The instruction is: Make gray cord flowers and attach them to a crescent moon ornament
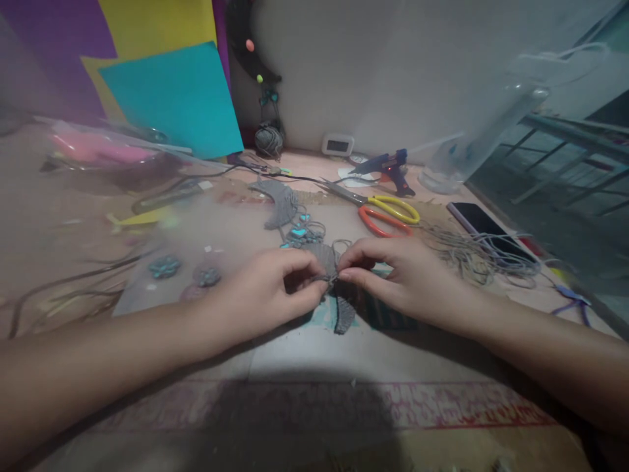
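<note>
A grey yarn-wrapped crescent (346, 314) lies at the middle of the table, partly hidden by my fingers. My left hand (289, 282) pinches grey yarn at its left side, and my right hand (381, 272) pinches the same yarn from the right, the fingertips nearly touching. Just beyond them is a cluster of turquoise and grey pieces (301, 233), with a second grey crescent (281, 202) behind it. Two small yarn flowers (165, 267) lie left of my left hand.
Scissors (388, 213) with yellow and red handles lie beyond my right hand, near a glue gun (388, 170). Loose grey yarn (472, 255) and a phone (491, 233) are at the right. A grey yarn ball (268, 140) stands by the wall, near a turquoise sheet (177, 98).
</note>
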Tool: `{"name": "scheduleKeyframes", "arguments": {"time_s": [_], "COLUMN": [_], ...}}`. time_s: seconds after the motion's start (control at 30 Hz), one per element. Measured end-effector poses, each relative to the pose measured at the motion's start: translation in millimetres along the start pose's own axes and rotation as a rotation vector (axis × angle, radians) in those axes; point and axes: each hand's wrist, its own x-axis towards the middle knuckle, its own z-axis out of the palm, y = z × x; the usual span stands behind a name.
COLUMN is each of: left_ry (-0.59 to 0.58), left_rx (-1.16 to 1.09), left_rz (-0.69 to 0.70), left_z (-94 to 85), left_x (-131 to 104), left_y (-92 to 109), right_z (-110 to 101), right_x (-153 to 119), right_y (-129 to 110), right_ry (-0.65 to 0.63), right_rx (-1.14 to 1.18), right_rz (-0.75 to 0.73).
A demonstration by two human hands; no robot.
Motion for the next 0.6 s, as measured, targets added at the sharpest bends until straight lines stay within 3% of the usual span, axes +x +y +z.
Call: {"name": "scheduleKeyframes", "arguments": {"time_s": [0.13, 0.3, 0.37, 0.5, 0.6], "left_ry": [0.01, 0.059, 0.078, 0.077, 0.046], "left_rx": [-0.046, -0.19, -0.233, -0.269, -0.261], "left_rz": [-0.011, -0.112, -0.13, -0.144, -0.157], "left_z": [-0.5, -0.7, -0.4, -1.0, -2.1], "left_x": [-2, -2, 0, 1, 0], "left_y": [0, -3, -5, -3, -1], "right_z": [4, -2, -4, 3, 13], "right_x": [0, 1, 0, 0, 1], "right_y": [7, 7, 3, -2, -1], "right_ry": [0.078, 0.402, 0.333, 0.016, 0.01], "right_rx": [0.103, 0.209, 0.154, 0.096, 0.12], "right_rz": [0.013, -0.016, -0.006, 0.072, 0.092]}}
